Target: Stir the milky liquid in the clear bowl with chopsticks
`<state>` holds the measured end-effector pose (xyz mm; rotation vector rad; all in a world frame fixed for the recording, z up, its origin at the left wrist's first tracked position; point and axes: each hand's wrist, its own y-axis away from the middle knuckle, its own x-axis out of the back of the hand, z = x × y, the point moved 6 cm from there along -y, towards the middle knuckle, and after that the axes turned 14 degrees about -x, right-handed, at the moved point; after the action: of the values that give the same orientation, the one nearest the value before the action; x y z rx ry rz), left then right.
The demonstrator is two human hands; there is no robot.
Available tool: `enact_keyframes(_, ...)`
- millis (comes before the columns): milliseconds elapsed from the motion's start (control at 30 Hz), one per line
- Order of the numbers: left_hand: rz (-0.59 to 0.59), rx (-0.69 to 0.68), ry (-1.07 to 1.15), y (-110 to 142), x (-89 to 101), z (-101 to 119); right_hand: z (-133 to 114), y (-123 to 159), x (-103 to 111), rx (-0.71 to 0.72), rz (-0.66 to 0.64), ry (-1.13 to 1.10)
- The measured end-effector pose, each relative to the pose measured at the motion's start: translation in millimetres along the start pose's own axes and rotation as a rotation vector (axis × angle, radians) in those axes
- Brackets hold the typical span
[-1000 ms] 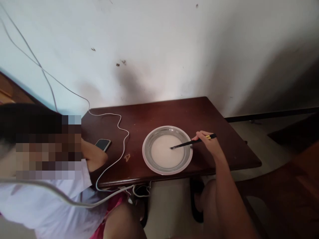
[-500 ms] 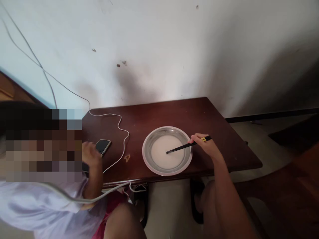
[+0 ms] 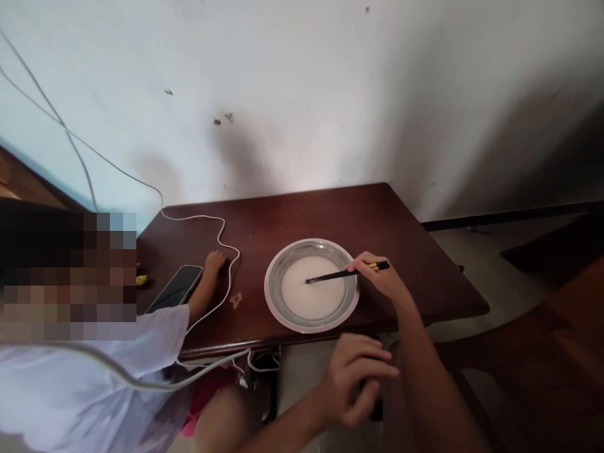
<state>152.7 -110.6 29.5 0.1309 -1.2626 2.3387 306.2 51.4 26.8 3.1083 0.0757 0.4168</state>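
A round metal basin (image 3: 275, 307) with a pale rim stands near the front edge of the dark wooden table (image 3: 283, 217). Whitish liquid (image 3: 314, 299) fills its bottom. Black chopsticks (image 3: 330, 275) with yellow bands are gripped in my right hand (image 3: 377, 272), at the basin's right rim. Their tips reach the liquid near its middle. In front of the table edge, below the basin, my left hand (image 3: 356, 377) hangs in the air with nothing in it. Its fingers are apart and loosely bent.
At the left sits another person in a white shirt (image 3: 155, 330), one hand (image 3: 216, 260) resting on the table. A phone (image 3: 177, 288) lies beside that arm. A white cable (image 3: 231, 277) winds across the tabletop. Behind the table is a wall (image 3: 302, 94).
My left hand has come into view below the basin. The chopsticks have shifted slightly left in the liquid. The other person's hand now rests on the table beyond the phone.
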Motion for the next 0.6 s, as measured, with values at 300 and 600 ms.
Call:
enact_keyframes(300, 0.898, 0.431, -0.589, 25, 159.2, -52, 5, 0, 2, -0.012, -0.024, -0.023)
enact_keyframes(600, 1.46, 0.908, 0.035, 67, 161.0, -109, 10, -3, 9, -0.041, 0.06, -0.039)
